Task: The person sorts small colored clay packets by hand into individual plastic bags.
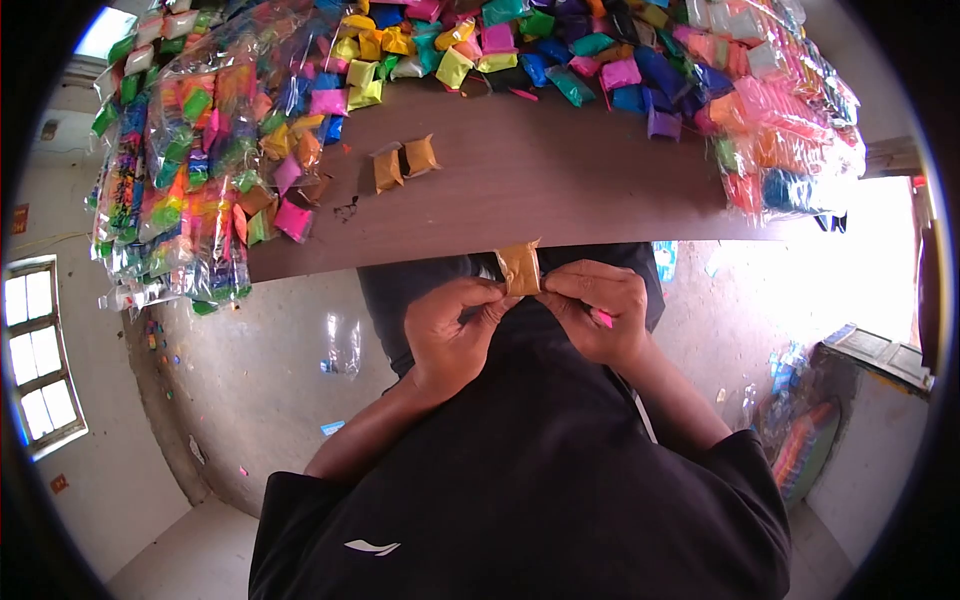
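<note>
A small tan packet [519, 270] is held up in front of my body, just off the table's near edge. My left hand [450, 325] pinches its lower left corner between thumb and fingers. At the packet's lower right corner, my right hand [605, 308] is closed in a similar pinch. A bit of bright pink [602, 318] shows among the right hand's curled fingers; what it is I cannot make out. Two more tan packets, one at the left [387, 168] and one beside it [421, 154], lie on the brown table [560, 180].
Clear bags of colourful packets [195, 150] are piled on the table's left side. Loose colourful packets [490, 45] spread along the back. More bagged packets [775, 140] stand at the right. Plastic wrappers [342, 345] lie on the floor.
</note>
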A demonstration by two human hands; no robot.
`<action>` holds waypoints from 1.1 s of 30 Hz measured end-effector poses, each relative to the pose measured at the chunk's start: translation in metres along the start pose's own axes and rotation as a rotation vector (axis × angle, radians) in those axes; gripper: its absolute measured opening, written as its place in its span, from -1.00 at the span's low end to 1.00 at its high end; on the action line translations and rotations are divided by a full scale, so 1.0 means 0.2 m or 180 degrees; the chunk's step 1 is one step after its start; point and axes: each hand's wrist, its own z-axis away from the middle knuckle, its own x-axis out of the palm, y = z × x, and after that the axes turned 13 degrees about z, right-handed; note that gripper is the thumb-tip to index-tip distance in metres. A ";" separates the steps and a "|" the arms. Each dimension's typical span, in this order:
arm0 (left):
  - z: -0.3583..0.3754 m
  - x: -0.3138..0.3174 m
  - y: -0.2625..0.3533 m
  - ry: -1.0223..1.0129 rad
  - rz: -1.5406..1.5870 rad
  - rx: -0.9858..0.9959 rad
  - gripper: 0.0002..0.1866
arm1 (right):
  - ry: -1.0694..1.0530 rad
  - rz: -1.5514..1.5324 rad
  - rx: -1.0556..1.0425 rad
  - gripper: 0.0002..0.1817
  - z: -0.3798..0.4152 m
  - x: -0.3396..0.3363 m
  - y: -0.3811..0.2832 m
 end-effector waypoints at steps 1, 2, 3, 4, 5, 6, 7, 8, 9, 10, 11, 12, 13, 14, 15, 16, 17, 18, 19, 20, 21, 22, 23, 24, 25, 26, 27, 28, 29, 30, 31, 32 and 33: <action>-0.01 -0.01 0.00 -0.0048 -0.0131 0.0051 -0.91 | -0.0011 -0.0052 0.0055 -0.84 0.00 0.00 0.00; -0.02 -0.01 0.00 -0.0044 -0.0134 0.0059 -0.91 | -0.0021 -0.0107 0.0100 -0.84 0.00 0.00 0.00; -0.02 -0.02 0.00 -0.0049 -0.0295 0.0015 -0.91 | -0.0020 -0.0112 0.0086 -0.84 -0.01 0.00 0.00; -0.02 -0.02 0.00 -0.0057 -0.0452 -0.0036 -0.91 | 0.0051 -0.0159 0.0175 -0.84 -0.01 0.00 -0.02; -0.02 -0.03 -0.01 -0.0055 -0.0453 -0.0035 -0.91 | 0.0122 -0.0202 0.0266 -0.84 -0.01 0.00 -0.02; -0.02 -0.04 -0.02 -0.0089 -0.0315 -0.0081 -0.90 | 0.0125 -0.0200 0.0264 -0.84 -0.01 0.00 -0.02; -0.02 -0.04 -0.03 -0.0122 -0.0178 -0.0131 -0.90 | 0.0144 -0.0175 0.0207 -0.84 -0.01 0.01 -0.01; -0.03 -0.01 0.00 -0.0126 -0.0178 -0.0129 -0.90 | 0.0163 -0.0151 0.0150 -0.83 -0.01 0.02 0.00; -0.06 0.04 0.05 0.0239 0.0743 -0.0744 -0.87 | 0.0169 -0.0150 0.0145 -0.83 -0.01 0.02 0.01; -0.07 0.07 0.08 0.0607 0.1668 -0.1356 -0.84 | 0.0186 -0.0101 0.0070 -0.82 -0.01 0.02 0.02; -0.08 0.05 0.06 0.0610 0.1668 -0.1355 -0.84 | 0.0197 -0.0054 -0.0003 -0.80 -0.01 0.03 0.03; -0.09 0.02 0.03 0.0408 0.1838 -0.1771 -0.80 | 0.0185 -0.0062 -0.0010 -0.80 0.00 0.03 0.04; -0.09 -0.01 0.02 0.0208 0.1999 -0.2185 -0.75 | 0.0087 -0.0024 -0.0065 -0.79 0.01 0.04 0.04; -0.10 -0.01 0.02 0.0221 0.1995 -0.2175 -0.75 | -0.0004 0.0021 -0.0120 -0.78 0.01 0.05 0.05; -0.10 -0.01 0.02 0.0271 0.1869 -0.2251 -0.74 | -0.0011 0.0022 -0.0122 -0.78 0.02 0.06 0.06; -0.11 0.00 0.02 0.0311 0.1747 -0.2327 -0.73 | 0.0000 0.0017 -0.0159 -0.78 0.02 0.07 0.07; -0.11 0.01 0.01 0.0301 0.1755 -0.2321 -0.73 | 0.0018 0.0015 -0.0200 -0.78 0.02 0.08 0.07; -0.11 0.00 0.00 0.0236 0.1530 -0.2117 -0.73 | 0.0022 0.0022 -0.0201 -0.78 0.02 0.07 0.07; -0.11 0.00 0.00 0.0175 0.1301 -0.1914 -0.72 | -0.0199 -0.0071 0.0117 -0.80 0.02 0.07 0.06; -0.12 -0.01 0.01 0.0175 0.1300 -0.1912 -0.72 | -0.0421 -0.0165 0.0433 -0.82 0.02 0.07 0.06; -0.13 -0.01 0.02 -0.0025 0.0966 -0.1884 -0.74 | -0.0421 -0.0167 0.0428 -0.82 0.01 0.07 0.05; -0.14 -0.02 0.03 -0.0223 0.0633 -0.1854 -0.75 | -0.0499 -0.0684 0.0984 -0.83 -0.01 0.05 0.05; -0.14 -0.04 0.02 -0.0222 0.0631 -0.1853 -0.75 | -0.0573 -0.1201 0.1541 -0.82 -0.03 0.04 0.05; -0.15 -0.05 0.02 -0.0498 0.0406 -0.1751 -0.75 | -0.0571 -0.1201 0.1541 -0.82 -0.05 0.06 0.06; -0.14 -0.05 0.01 -0.0778 0.0184 -0.1649 -0.76 | -0.0629 -0.1315 0.1508 -0.82 -0.08 0.09 0.07; -0.14 -0.05 -0.01 -0.0785 0.0187 -0.1651 -0.76 | -0.0687 -0.1428 0.1474 -0.81 -0.10 0.10 0.08; -0.13 -0.05 -0.03 -0.0705 0.0230 -0.1545 -0.75 | -0.0685 -0.1426 0.1469 -0.81 -0.11 0.10 0.10; -0.14 -0.05 -0.05 -0.0623 0.0268 -0.1431 -0.74 | -0.0753 -0.1217 0.1471 -0.80 -0.12 0.10 0.12; -0.15 -0.05 -0.04 -0.0621 0.0265 -0.1424 -0.74 | -0.0823 -0.1009 0.1478 -0.78 -0.12 0.10 0.13; -0.16 -0.05 -0.02 -0.0529 0.0446 -0.1504 -0.74 | -0.0829 -0.1008 0.1472 -0.78 -0.12 0.12 0.14; -0.16 -0.05 0.00 -0.0428 0.0629 -0.1586 -0.74 | -0.0769 -0.1321 0.1697 -0.78 -0.11 0.13 0.15; -0.16 -0.06 -0.01 -0.0408 0.0626 -0.1582 -0.74 | -0.0709 -0.1636 0.1918 -0.79 -0.11 0.14 0.15; -0.16 -0.07 -0.02 -0.0417 0.0591 -0.1615 -0.75 | -0.0725 -0.1640 0.1911 -0.79 -0.11 0.15 0.15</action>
